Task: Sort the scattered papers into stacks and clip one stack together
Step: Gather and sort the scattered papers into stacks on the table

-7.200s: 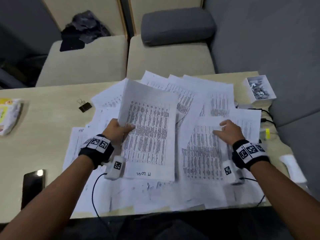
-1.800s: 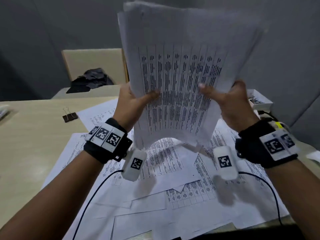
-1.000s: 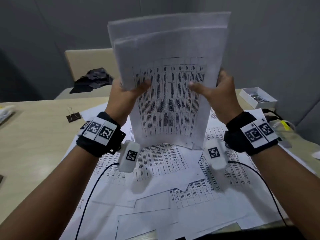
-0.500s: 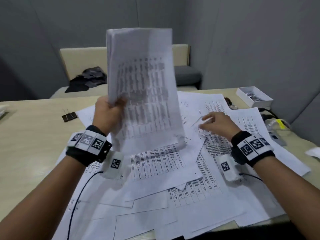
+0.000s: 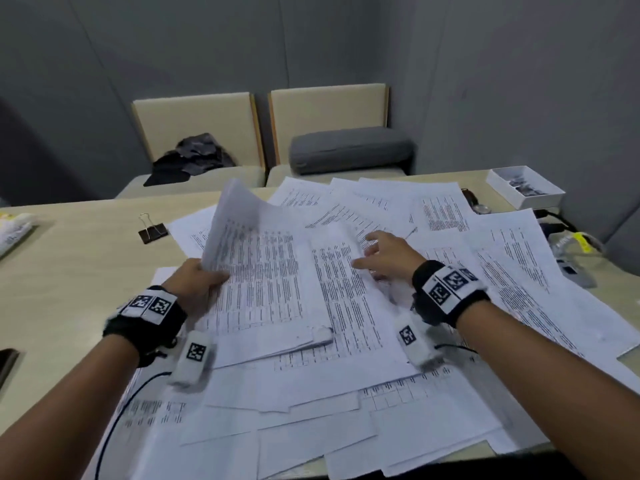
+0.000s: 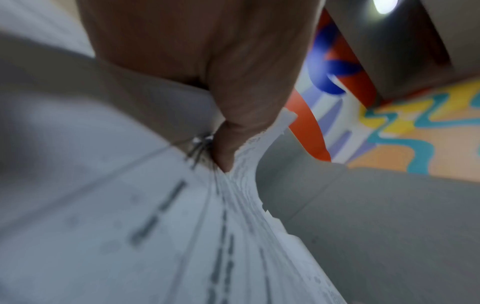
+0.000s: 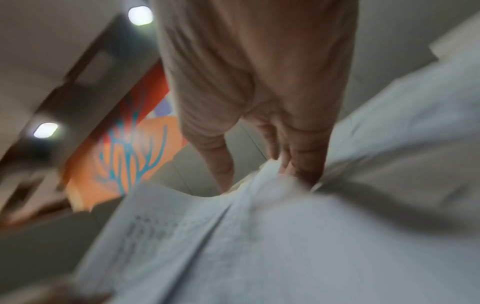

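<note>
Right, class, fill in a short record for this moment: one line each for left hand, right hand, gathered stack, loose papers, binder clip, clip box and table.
left hand: grips the gathered stack by its left edge
right hand: fingers extended, reaching onto a loose sheet beside the stack
gathered stack: tilted, far end curling up, near end on the papers
loose papers: scattered, overlapping
binder clip: black, on bare table left of the papers, unused
clip box: white, open, far right corner
table: light wood
</note>
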Demonstrator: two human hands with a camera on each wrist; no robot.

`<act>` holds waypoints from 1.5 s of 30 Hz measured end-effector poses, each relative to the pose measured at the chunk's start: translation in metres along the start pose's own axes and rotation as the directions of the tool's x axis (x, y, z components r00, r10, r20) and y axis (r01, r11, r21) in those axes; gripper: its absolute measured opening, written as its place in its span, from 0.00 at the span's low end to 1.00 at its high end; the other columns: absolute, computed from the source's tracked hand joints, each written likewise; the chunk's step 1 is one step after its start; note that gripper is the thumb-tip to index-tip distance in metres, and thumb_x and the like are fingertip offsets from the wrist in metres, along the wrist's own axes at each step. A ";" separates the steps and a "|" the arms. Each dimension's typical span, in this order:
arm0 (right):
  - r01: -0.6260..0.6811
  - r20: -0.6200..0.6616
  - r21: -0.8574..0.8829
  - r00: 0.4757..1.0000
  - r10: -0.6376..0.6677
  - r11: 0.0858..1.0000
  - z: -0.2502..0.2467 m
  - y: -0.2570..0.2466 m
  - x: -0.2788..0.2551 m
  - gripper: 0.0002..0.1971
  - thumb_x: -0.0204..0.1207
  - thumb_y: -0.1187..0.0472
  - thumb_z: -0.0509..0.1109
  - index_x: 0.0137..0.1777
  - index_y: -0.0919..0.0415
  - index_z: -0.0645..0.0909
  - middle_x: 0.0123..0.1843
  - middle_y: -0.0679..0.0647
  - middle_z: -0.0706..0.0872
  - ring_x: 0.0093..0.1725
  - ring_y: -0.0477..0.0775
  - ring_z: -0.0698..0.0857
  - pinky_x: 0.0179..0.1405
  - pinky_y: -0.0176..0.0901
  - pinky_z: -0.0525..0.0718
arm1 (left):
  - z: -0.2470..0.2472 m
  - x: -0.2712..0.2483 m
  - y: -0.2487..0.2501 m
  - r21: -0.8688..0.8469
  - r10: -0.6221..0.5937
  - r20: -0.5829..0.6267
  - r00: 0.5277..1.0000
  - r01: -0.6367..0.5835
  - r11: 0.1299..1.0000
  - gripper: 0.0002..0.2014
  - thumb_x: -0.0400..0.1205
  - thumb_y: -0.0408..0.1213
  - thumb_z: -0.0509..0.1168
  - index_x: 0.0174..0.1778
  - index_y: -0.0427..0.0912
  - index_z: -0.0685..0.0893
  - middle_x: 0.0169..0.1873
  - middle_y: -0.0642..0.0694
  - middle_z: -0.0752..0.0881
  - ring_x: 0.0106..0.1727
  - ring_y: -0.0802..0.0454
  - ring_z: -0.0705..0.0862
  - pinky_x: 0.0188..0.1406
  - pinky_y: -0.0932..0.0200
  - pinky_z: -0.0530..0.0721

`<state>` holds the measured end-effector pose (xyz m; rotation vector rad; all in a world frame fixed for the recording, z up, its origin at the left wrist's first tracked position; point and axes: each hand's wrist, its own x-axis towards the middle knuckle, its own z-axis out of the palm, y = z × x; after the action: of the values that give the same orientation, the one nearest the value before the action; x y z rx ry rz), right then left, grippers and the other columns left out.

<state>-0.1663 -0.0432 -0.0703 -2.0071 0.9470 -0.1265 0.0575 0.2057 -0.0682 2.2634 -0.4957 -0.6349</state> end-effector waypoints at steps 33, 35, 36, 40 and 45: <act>0.059 -0.126 0.523 0.992 0.009 0.851 -0.016 0.013 -0.011 0.30 0.76 0.61 0.77 0.76 0.62 0.72 0.67 0.53 0.84 0.65 0.54 0.84 0.65 0.48 0.80 | 0.063 -0.027 0.062 -0.488 0.309 0.171 0.936 -0.192 0.852 0.15 0.86 0.43 0.62 0.59 0.35 0.84 0.41 0.48 0.89 0.42 0.53 0.89 0.35 0.67 0.85; 0.064 -0.127 0.598 0.992 0.016 0.799 -0.007 0.009 -0.009 0.33 0.76 0.63 0.77 0.79 0.58 0.67 0.68 0.53 0.84 0.67 0.55 0.82 0.72 0.52 0.76 | 0.067 -0.029 0.067 -0.417 0.317 0.158 0.935 -0.228 0.880 0.32 0.79 0.64 0.61 0.61 0.37 0.85 0.43 0.47 0.88 0.45 0.49 0.87 0.41 0.64 0.84; 0.084 -0.140 0.603 0.990 0.001 0.793 -0.004 0.009 -0.005 0.31 0.74 0.62 0.78 0.75 0.55 0.70 0.67 0.54 0.84 0.66 0.55 0.83 0.73 0.53 0.76 | 0.068 -0.028 0.069 -0.434 0.306 0.180 0.935 -0.204 0.878 0.42 0.72 0.74 0.59 0.64 0.38 0.84 0.48 0.46 0.89 0.49 0.47 0.87 0.49 0.58 0.84; 0.194 -0.265 0.575 0.963 -0.043 0.795 -0.001 0.006 0.000 0.38 0.61 0.60 0.85 0.68 0.48 0.68 0.66 0.55 0.84 0.65 0.57 0.85 0.70 0.62 0.81 | 0.066 -0.033 0.075 -0.621 0.335 0.319 0.887 -0.071 0.780 0.44 0.70 0.77 0.57 0.76 0.52 0.75 0.69 0.44 0.84 0.68 0.41 0.83 0.70 0.36 0.76; 0.268 -0.272 0.539 0.953 -0.136 0.799 -0.009 -0.006 -0.007 0.36 0.75 0.57 0.78 0.76 0.46 0.60 0.62 0.49 0.84 0.60 0.50 0.86 0.62 0.48 0.84 | 0.057 -0.029 0.075 -0.375 0.279 0.170 0.945 -0.199 0.905 0.09 0.78 0.30 0.72 0.52 0.32 0.84 0.40 0.39 0.92 0.38 0.45 0.91 0.37 0.53 0.90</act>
<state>-0.1715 -0.0431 -0.0586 -1.5346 0.7075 -0.6899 -0.0109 0.1400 -0.0398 1.7673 -0.6978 -0.7830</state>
